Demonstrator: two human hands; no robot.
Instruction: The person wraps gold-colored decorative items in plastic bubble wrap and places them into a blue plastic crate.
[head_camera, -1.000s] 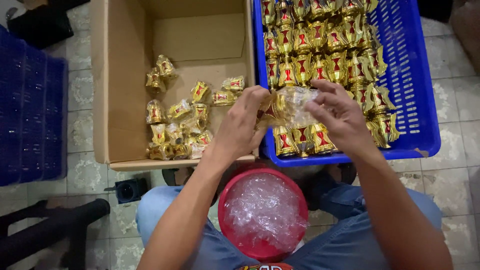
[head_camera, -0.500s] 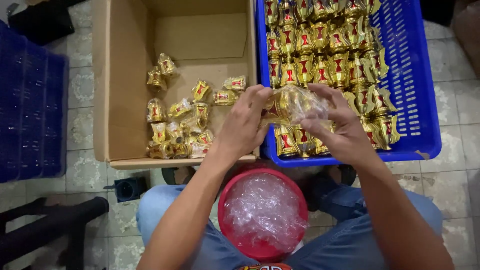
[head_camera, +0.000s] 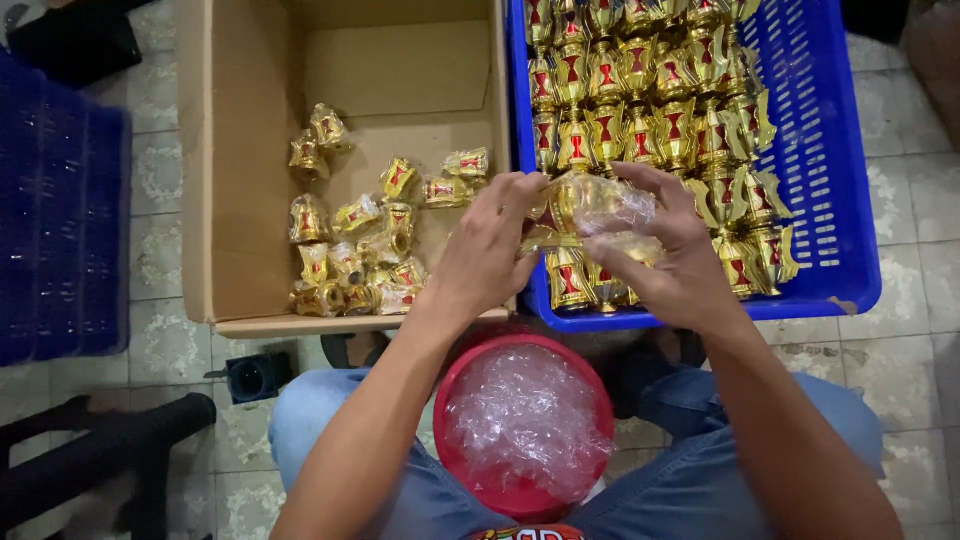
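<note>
Over the near edge of the blue basket (head_camera: 850, 200), I am holding a small gold and red toy (head_camera: 590, 205) in a clear plastic bag with both hands. My left hand (head_camera: 490, 250) is gripping the left side of the wrapped toy, with my fingers curled around it. My right hand (head_camera: 670, 255) is pinching the crinkly clear bag on the right side, with my thumb on top and my other fingers under it. The toy is sitting between my two hands, just above the front row of toys in the basket. The blue basket is holding many more gold and red toys (head_camera: 640, 110), and they are standing upright in neat rows. To the left of the basket, a cardboard box (head_camera: 240, 150) is sitting on the tiled floor. Inside it, a heap of wrapped gold toys (head_camera: 370, 250) is lying loose near the front wall. A red bowl (head_camera: 470, 470) is resting on my lap between my knees, and it is holding a bunch of clear plastic bags (head_camera: 525, 420). I am wearing blue jeans (head_camera: 700, 490). Another dark blue crate (head_camera: 60, 230) is standing at the far left.
</note>
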